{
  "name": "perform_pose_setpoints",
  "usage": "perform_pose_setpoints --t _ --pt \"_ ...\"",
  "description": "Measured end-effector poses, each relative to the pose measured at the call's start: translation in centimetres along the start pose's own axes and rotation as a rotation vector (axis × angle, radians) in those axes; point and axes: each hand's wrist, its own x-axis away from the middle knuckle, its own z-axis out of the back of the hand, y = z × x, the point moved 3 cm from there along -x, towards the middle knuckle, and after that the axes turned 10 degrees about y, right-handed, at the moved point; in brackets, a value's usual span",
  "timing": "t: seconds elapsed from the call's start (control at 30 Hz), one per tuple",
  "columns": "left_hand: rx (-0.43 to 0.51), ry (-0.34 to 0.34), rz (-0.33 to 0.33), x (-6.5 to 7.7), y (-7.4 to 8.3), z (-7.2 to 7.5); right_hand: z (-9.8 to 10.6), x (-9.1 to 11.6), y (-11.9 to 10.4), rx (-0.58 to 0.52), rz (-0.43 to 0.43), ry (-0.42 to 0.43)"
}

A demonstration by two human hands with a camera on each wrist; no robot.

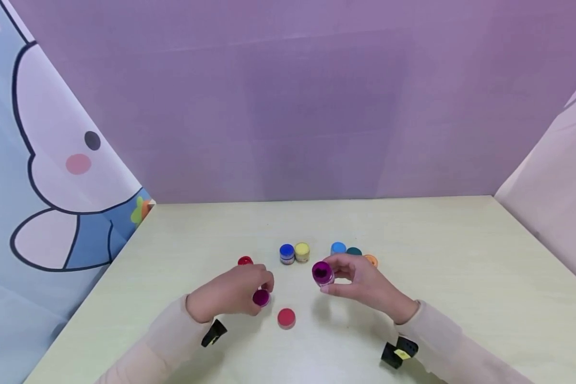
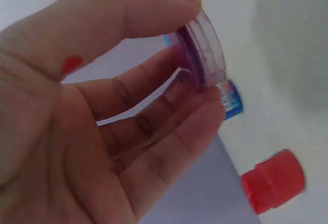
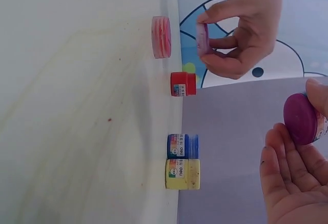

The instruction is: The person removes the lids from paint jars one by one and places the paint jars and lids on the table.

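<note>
My left hand pinches a purple lid between thumb and fingers, above the table; its clear rim shows in the left wrist view. To the right, my right hand grips a small purple paint jar by its sides. The jar is tilted with its mouth toward the head camera, uncapped, and dark purple inside. Lid and jar are apart. On the table between the hands lies a red lid. Just beyond the left hand stands a red paint jar, its narrow neck bare of a lid.
A blue jar and a yellow jar stand side by side farther back. Behind my right hand are a light blue jar, a dark green one and an orange one, partly hidden. A purple backdrop rises behind the table.
</note>
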Motion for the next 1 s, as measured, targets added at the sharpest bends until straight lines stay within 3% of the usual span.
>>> perform_pose_setpoints --t 0.23,0.53,0.83,1.0 --pt "0.0 -0.082 0.082 0.4 -0.6 -1.6 0.0 0.1 0.0 -0.008 -0.002 0.0" --pt "0.033 -0.115 0.106 1.2 -0.7 -2.3 0.2 0.2 0.1 0.009 -0.03 0.004" --pt "0.026 -0.06 0.077 0.8 -0.6 -1.1 0.0 0.3 0.1 0.006 -0.031 0.008" --pt "0.008 0.061 -0.044 0.2 0.4 0.6 -0.2 0.2 0.0 0.018 -0.022 -0.001"
